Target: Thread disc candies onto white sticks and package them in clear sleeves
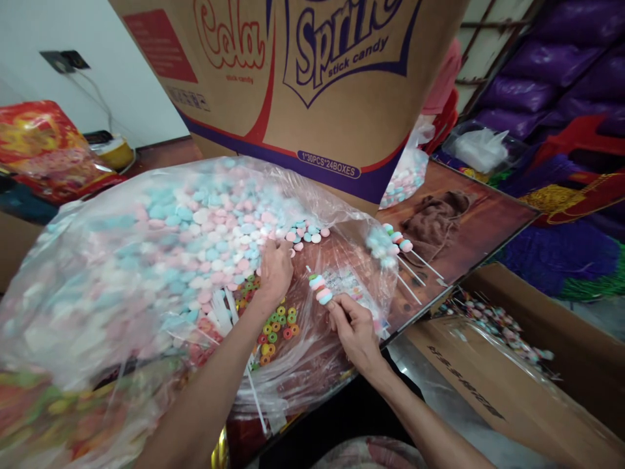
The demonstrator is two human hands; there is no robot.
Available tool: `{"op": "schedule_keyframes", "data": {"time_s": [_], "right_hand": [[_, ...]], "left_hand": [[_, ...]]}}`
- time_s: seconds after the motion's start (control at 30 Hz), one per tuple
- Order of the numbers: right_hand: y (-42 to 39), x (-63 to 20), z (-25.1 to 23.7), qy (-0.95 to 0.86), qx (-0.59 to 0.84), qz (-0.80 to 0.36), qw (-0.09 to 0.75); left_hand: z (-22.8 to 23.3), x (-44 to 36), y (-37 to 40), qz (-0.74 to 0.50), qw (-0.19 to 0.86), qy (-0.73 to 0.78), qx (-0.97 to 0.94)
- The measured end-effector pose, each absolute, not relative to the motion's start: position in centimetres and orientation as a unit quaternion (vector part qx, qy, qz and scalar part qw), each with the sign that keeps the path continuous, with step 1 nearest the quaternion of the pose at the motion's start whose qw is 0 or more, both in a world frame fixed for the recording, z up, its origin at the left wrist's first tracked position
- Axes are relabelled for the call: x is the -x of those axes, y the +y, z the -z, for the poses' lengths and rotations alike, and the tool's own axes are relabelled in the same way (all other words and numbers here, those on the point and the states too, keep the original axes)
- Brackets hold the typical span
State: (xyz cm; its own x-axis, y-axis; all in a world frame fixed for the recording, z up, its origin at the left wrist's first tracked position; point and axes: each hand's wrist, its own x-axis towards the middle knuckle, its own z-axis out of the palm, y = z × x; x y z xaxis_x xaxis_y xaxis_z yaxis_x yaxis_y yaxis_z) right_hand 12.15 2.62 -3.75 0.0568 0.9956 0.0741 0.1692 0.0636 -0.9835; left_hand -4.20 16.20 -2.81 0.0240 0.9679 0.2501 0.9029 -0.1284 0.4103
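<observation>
Fingers of the right hand (355, 331) pinch a candy stick (319, 289) above the surface (483, 221); left hand (274, 268) fingers curl into pastel candies (205, 228), the plastic bag (73, 286) crowding in; finished sticks (398, 244) lie beside.

Head view, close, down over worktable (469, 215)

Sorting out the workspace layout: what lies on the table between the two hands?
In the head view, small colourful ring candies lie on the plastic between the left hand and the right hand, which holds a candy stick.
</observation>
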Motion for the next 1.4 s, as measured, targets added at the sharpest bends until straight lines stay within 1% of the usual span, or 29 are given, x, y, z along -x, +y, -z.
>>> {"op": "schedule_keyframes", "data": {"time_s": [0.07,0.13,0.27,0.37,0.53,0.7,0.87,1.07,1.2,1.3,1.4], "right_hand": [[2.6,-12.2,3.9,-0.541,0.537,-0.425,0.488],[2.6,-12.3,3.9,-0.540,0.538,-0.430,0.484],[2.5,-12.3,3.9,-0.537,0.539,-0.441,0.476],[2.5,-12.3,3.8,-0.534,0.538,-0.446,0.476],[2.5,-12.2,3.7,-0.533,0.544,-0.443,0.472],[2.6,-12.3,3.7,-0.540,0.548,-0.433,0.469],[2.5,-12.3,3.9,-0.548,0.555,-0.425,0.459],[2.6,-12.3,4.2,-0.561,0.557,-0.419,0.446],[2.6,-12.3,4.2,-0.562,0.555,-0.419,0.448],[2.6,-12.3,4.2,-0.557,0.550,-0.421,0.459],[2.6,-12.3,4.2,-0.547,0.547,-0.427,0.469]], "left_hand": [[3.0,4.2,15.6,-0.220,0.060,0.658,-0.717],[2.8,4.4,15.1,-0.223,0.073,0.656,-0.717],[2.0,4.9,15.5,-0.333,0.156,0.642,-0.672],[1.4,4.6,17.0,-0.381,0.184,0.624,-0.657],[1.2,3.4,18.7,-0.354,0.183,0.620,-0.676],[1.7,3.5,18.4,-0.345,0.199,0.607,-0.688],[2.5,4.1,17.9,-0.324,0.165,0.575,-0.732],[2.1,3.5,17.7,-0.171,0.061,0.545,-0.819],[1.8,2.9,17.3,-0.109,0.018,0.525,-0.844],[2.1,2.9,17.2,-0.100,0.020,0.523,-0.846],[2.6,3.2,17.4,-0.142,0.041,0.531,-0.835]]}}
